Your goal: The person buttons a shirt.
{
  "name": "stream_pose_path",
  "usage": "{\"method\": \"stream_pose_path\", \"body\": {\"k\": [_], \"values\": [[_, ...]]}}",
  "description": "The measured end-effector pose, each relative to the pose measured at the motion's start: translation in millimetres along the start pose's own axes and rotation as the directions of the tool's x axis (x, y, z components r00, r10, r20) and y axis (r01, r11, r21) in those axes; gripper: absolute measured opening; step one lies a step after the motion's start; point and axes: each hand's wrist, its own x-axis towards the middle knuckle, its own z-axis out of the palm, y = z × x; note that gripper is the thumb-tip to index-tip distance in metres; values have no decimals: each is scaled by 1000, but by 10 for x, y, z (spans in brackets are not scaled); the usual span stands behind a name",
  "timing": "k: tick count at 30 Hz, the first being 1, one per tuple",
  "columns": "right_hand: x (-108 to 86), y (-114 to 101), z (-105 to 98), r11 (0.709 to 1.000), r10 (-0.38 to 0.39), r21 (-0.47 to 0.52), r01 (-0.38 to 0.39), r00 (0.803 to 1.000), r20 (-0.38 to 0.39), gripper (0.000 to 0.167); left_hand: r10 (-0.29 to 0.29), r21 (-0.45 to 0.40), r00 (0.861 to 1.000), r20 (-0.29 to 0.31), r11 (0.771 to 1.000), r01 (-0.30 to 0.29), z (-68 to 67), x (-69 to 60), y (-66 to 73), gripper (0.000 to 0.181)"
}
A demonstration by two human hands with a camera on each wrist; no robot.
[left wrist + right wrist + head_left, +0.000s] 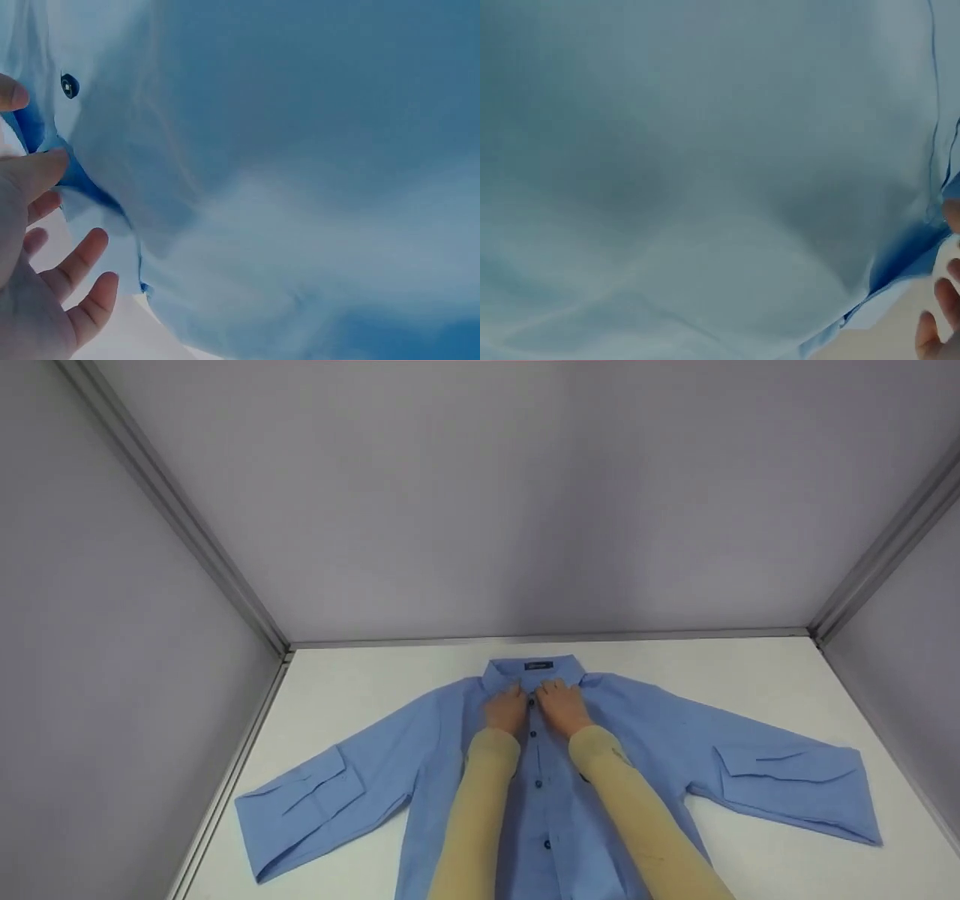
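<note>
A blue long-sleeved shirt (652,720) lies front up, its sleeves spread to both sides and dark buttons down the middle. At its collar (495,679), the left hand (507,709) and the right hand (562,706) are close together on either side of the top button. In the left wrist view, the left hand (37,247) pinches the collar edge between thumb and index finger, its other fingers spread, near a dark button (70,85). Only fingertips of the right hand (941,300) show in the right wrist view, at the collar edge; their hold is partly out of frame.
Beneath the shirt is a white table (360,690). Grey panels (450,510) stand behind it and at both sides, with metal strips along their joins. A dark label (538,665) shows inside the collar.
</note>
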Motion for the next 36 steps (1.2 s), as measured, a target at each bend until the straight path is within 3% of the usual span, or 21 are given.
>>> {"method": "stream_pose_path", "body": {"k": [6, 14, 21, 25, 27, 30, 36], "values": [[9, -2, 41, 998, -12, 60, 11, 1000, 7, 27, 37, 29, 998, 45, 999, -38, -28, -19, 14, 27], [13, -23, 59, 994, -35, 110, 28, 998, 61, 36, 120, -41, 991, -60, 992, -123, 97, -82, 18, 27], [-26, 48, 162, 986, -9, 163, 18, 998, -55, 13, 166, -46, 977, -138, 984, -173, 192, -127, 50, 16], [-181, 90, 168, 969, 1, 247, 26, 994, -109, 5, 164, -142, 982, -93, 974, -176, 136, -219, 63, 18], [-263, 113, 113, 963, -8, 267, 43, 991, -133, 5, 147, -237, 987, -59, 959, -157, 83, -269, 51, 22], [-358, 158, -60, 956, -36, 280, 82, 986, -166, 5, 105, -387, 993, -52, 915, -117, -18, -297, -6, 27], [-399, 248, -533, 956, -93, 243, 165, 954, -283, 6, 6, -578, 999, -42, 816, -29, -552, -268, -137, 16]]}}
